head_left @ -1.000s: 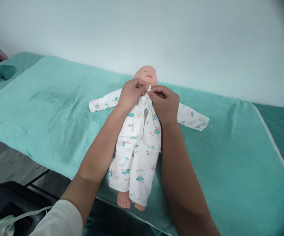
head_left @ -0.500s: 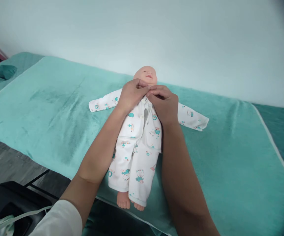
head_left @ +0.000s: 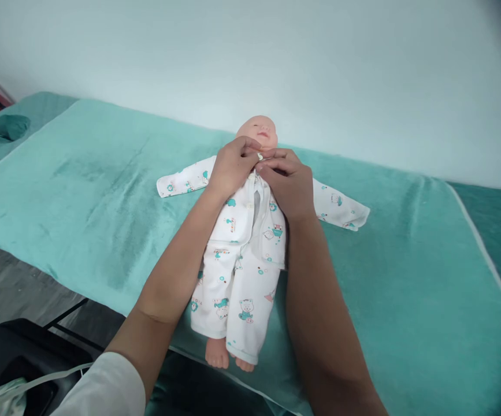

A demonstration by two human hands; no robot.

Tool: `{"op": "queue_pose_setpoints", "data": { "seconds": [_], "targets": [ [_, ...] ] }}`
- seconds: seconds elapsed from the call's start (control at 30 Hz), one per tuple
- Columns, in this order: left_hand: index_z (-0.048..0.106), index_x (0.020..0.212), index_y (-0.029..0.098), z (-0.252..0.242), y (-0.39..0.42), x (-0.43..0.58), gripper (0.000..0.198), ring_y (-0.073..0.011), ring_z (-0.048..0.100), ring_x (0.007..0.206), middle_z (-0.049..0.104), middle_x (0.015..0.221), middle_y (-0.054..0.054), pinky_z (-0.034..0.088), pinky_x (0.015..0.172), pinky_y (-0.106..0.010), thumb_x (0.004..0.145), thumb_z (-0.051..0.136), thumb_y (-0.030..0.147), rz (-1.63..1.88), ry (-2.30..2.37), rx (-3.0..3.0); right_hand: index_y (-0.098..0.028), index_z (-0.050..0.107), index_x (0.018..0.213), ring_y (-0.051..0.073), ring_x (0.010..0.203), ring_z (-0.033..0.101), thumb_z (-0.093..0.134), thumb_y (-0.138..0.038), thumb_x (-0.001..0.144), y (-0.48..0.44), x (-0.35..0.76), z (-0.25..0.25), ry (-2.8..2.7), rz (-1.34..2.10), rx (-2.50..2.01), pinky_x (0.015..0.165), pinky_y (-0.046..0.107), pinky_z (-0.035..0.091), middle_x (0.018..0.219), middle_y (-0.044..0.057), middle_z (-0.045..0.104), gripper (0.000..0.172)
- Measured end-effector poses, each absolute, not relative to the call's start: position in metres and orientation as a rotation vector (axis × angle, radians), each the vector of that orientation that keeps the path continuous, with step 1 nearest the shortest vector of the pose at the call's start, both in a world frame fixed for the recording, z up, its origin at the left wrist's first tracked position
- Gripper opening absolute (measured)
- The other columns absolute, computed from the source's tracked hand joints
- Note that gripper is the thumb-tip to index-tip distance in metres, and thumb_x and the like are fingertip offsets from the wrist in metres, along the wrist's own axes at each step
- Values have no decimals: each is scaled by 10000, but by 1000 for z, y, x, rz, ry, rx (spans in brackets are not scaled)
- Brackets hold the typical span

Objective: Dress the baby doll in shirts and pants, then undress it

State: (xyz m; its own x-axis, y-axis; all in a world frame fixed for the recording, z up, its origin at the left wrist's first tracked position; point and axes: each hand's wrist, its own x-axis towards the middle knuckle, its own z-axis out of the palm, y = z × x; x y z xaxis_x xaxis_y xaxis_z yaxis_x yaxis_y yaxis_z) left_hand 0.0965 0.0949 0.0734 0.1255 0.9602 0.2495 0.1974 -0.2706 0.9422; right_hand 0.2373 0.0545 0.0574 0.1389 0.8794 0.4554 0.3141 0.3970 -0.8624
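A baby doll lies on its back, dressed in a white printed jacket and matching trousers. At the jacket's neckline, my left hand pinches the front edge close to a small pale button. My right hand meets it there, its thumb and fingers closed on the other side of the collar opening. Below both hands the jacket front hangs apart, and another button shows on its left-hand edge. My fingers partly cover the collar.
The doll rests on a bed with a teal velvet cover, against a pale wall. A face hole is at the bed's left end. At lower left stands a black chair with a packet on it.
The fingers have shifted slightly at the collar, and the small button between them now shows. The doll's body lies in the same place.
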Motion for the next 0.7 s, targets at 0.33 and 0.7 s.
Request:
{"op": "queue_pose_setpoints", "data": {
  "seconds": [0.33,0.7],
  "targets": [
    [641,976,175,78,90,97,172,-145,631,743,679,825,-17,514,775,-306,859,561,79,1191,1053,1444,-250,749,811,195,1092,694,746,-227,824,60,240,49,-1437,583,-1082,949,379,557,1100,20,731,26],
    [711,860,188,73,82,92,86,-154,571,699,647,712,1,435,705,-295,845,639,144,1226,1245,1628,-236,680,836,180,1003,667,715,-287,859,57,238,51,-1390,527,-1178,859,345,533,1051,26,718,66]
  ]
}}
